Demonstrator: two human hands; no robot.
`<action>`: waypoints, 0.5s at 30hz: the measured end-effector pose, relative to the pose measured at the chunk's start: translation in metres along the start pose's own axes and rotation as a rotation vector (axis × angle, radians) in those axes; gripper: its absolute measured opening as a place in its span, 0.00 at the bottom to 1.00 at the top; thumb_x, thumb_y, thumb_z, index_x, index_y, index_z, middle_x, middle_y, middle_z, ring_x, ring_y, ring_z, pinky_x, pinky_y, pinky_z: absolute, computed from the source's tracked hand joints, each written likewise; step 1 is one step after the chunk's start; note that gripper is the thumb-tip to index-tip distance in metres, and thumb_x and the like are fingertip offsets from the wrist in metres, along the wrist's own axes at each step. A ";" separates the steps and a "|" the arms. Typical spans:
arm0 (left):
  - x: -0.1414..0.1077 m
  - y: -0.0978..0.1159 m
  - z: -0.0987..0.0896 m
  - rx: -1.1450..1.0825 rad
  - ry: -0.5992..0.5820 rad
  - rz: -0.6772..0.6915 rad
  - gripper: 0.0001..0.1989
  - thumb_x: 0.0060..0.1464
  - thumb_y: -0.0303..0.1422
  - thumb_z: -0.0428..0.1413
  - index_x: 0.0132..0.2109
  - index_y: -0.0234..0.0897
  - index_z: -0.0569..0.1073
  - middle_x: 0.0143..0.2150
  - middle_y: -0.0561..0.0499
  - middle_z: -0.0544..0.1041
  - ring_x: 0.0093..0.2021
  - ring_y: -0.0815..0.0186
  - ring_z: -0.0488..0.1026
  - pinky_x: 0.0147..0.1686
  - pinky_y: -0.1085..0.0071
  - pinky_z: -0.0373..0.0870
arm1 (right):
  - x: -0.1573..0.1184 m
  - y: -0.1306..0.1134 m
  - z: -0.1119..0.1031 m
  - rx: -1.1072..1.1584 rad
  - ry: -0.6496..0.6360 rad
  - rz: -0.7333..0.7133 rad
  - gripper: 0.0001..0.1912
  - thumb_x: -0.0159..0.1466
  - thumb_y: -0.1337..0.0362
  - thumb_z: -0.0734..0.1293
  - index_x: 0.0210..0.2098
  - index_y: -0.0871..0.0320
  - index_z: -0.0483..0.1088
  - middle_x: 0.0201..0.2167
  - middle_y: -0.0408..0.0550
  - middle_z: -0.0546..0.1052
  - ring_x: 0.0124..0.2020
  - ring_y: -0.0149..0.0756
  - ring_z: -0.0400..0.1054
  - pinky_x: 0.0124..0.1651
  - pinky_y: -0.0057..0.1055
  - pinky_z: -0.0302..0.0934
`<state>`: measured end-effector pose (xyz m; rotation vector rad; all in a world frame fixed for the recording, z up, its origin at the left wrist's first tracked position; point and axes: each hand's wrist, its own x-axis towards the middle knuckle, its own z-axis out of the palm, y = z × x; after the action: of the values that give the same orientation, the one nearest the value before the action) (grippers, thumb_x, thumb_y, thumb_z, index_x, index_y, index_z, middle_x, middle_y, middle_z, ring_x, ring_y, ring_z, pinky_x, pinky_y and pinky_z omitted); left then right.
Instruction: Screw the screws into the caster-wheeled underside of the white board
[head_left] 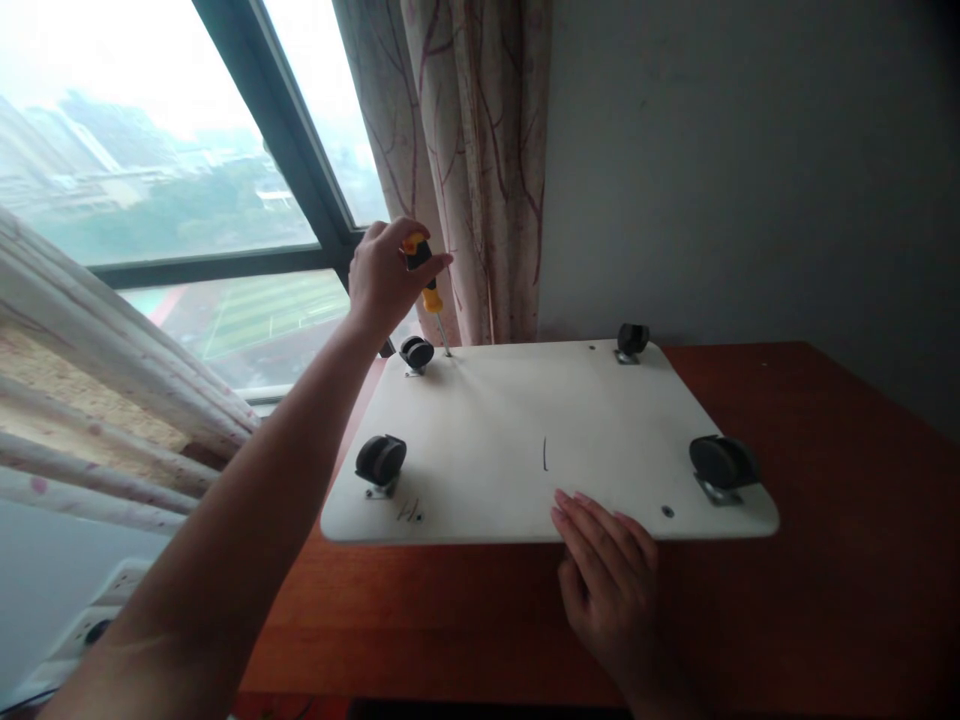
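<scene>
A white board (510, 420) with rounded corners lies flat, its black casters pointing up. My left hand (386, 270) grips a yellow and black screwdriver (432, 292) by the handle. The tilted shaft reaches down to the board's far edge, with its tip at a small dark spot beside the far left caster (416, 351). On the near edge of the board rests my right hand (606, 560), fingers stretched out flat and holding nothing. Dark holes show near the other corners, one by the near right caster (721, 464). Pen marks are on the white surface.
The board sits on a reddish-brown wooden table (817, 430). Behind it hang a patterned curtain (487, 180) and a grey wall (720, 180). A window (225, 260) is at the left, with a second curtain (112, 400) and a wall socket (90, 630) below it.
</scene>
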<state>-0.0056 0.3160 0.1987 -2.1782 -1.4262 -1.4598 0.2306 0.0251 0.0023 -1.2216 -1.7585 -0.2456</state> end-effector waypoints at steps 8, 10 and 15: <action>-0.002 0.000 0.004 -0.069 -0.030 0.017 0.23 0.49 0.26 0.58 0.53 0.46 0.74 0.40 0.50 0.79 0.38 0.62 0.75 0.41 0.64 0.73 | -0.001 0.000 0.000 -0.017 -0.009 0.000 0.20 0.68 0.73 0.61 0.56 0.54 0.71 0.53 0.46 0.80 0.56 0.38 0.72 0.63 0.41 0.53; -0.002 0.001 0.002 -0.011 -0.002 0.016 0.18 0.48 0.28 0.60 0.48 0.46 0.76 0.41 0.50 0.79 0.39 0.61 0.75 0.41 0.63 0.72 | 0.000 0.000 0.000 -0.019 -0.006 -0.002 0.20 0.68 0.73 0.61 0.56 0.54 0.71 0.52 0.46 0.80 0.55 0.37 0.73 0.63 0.41 0.53; 0.000 -0.002 0.001 0.053 0.022 0.015 0.19 0.45 0.30 0.64 0.47 0.46 0.77 0.39 0.50 0.78 0.38 0.59 0.75 0.42 0.60 0.71 | 0.000 0.000 0.000 -0.020 -0.003 -0.006 0.20 0.68 0.73 0.61 0.57 0.54 0.71 0.52 0.46 0.81 0.55 0.38 0.73 0.63 0.41 0.53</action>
<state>-0.0066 0.3178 0.1972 -2.1297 -1.4220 -1.4197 0.2304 0.0249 0.0028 -1.2320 -1.7665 -0.2654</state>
